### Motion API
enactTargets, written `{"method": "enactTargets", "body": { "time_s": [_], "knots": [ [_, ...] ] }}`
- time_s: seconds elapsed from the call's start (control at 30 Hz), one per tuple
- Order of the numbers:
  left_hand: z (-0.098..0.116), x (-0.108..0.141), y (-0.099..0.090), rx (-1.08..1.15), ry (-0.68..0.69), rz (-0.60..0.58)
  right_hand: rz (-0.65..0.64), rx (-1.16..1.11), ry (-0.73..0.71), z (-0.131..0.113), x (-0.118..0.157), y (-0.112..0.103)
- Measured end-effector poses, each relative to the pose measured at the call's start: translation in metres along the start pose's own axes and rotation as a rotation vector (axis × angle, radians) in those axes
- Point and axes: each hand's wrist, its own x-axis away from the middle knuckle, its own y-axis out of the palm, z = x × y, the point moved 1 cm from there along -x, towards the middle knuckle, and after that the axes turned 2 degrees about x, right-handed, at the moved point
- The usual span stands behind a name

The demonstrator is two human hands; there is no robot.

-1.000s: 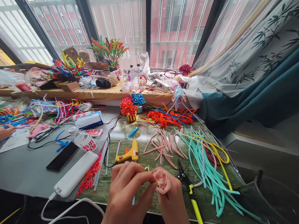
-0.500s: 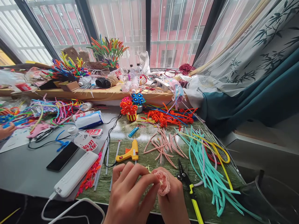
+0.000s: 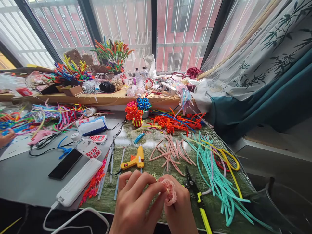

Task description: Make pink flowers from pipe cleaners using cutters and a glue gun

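Observation:
A small pink fuzzy flower (image 3: 170, 192), seemingly of pipe cleaner, is held between both hands near the table's front edge. My left hand (image 3: 138, 198) pinches its left rim between thumb and forefinger. Behind and beneath it, my right hand (image 3: 181, 201) is closed around the flower; those fingertips are mostly hidden. Just beyond the hands lie a yellow glue gun (image 3: 136, 160) and loose pink pipe cleaners (image 3: 168, 151). Black and yellow pliers or cutters (image 3: 195, 188) rest close to my right hand.
Turquoise pipe cleaners (image 3: 216, 182) spread at the right. On the left are a white power strip (image 3: 78, 183), a phone (image 3: 65, 163) and a plastic bottle (image 3: 87, 148). Red-orange flowers in a striped pot (image 3: 137, 122) stand farther back. Another person's hand (image 3: 7, 138) shows at the left edge.
The pink flower has turned slightly between my fingers, its opening now narrower to view. Both hands keep nearly the same place. The other person's hand at the left has shifted slightly.

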Motion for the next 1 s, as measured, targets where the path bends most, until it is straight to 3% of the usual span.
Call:
{"method": "enactTargets", "body": {
  "time_s": [1.0],
  "knots": [
    [0.0019,0.0077,0.0046,0.104,-0.054,-0.003,-0.002,0.029,0.057,0.0013,0.0009,0.0065]
  ]
}}
